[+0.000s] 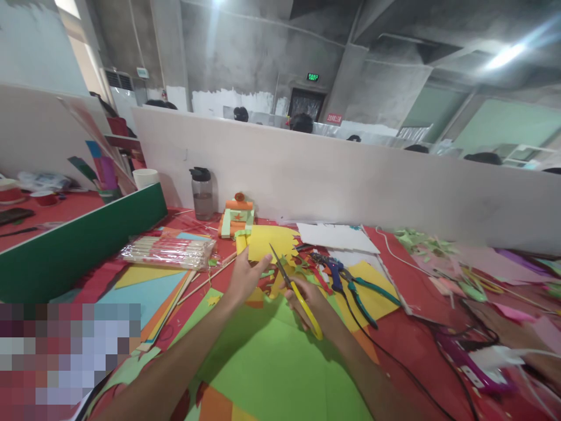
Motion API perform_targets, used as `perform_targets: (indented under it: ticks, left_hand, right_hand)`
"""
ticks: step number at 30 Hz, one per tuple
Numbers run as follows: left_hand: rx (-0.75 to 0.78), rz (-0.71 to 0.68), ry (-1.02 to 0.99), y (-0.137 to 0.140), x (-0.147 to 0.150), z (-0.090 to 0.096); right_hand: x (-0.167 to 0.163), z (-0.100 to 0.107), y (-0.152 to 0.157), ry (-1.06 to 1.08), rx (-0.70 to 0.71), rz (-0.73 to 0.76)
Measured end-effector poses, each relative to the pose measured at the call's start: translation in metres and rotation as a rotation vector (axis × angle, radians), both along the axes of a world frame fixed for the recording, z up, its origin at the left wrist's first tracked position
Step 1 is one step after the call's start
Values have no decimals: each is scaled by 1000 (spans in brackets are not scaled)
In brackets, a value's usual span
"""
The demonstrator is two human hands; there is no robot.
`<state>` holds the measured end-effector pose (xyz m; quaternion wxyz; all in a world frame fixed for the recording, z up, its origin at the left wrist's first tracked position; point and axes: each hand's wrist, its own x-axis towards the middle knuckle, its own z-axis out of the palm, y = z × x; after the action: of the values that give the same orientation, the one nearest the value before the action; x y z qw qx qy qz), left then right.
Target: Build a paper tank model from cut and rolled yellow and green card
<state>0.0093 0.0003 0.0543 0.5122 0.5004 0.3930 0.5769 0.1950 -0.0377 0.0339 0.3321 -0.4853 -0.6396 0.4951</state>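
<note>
My left hand (246,276) is closed on the left end of a piece of yellow paper (272,241). The paper's right edge is cut jagged. Its thumb lies in front, and most of the fingers are hidden. Scissors (303,304) with yellow handles and dark blades are gripped in my right hand (309,295), the blades pointing up and left in front of the paper. Beneath both hands lies a large green sheet (284,362), with small yellow and green scraps at its far edge.
Behind stand an orange and pale green paper model (238,219) and a water bottle (202,194). Teal-handled pliers (363,292) and a blue glue gun (335,273) with a cord lie right. Packaged sticks (169,251) are left. Another person's arm (512,336) reaches in beside a power strip (475,362).
</note>
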Motion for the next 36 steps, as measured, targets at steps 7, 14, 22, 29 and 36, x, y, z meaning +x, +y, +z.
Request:
perform_targets:
  ticks: [7,14,22,29,36]
  left_hand:
    - [20,3,15,0,-1,-1]
    - [31,14,13,-2,-1,3]
    - [2,20,12,-4,0,5]
    - [-5,16,-16,-2,1,2]
    - [-16,5,-33,-2,1,4]
  right_hand:
    - [-2,7,-3,-73,156,-17]
    - [0,5,-1,-111,223,-18]
    - [-4,9,-3,-51,136,-21]
    - [-9,11,-5,45,32,-36]
    - [-7,10,-3,22,34,-48]
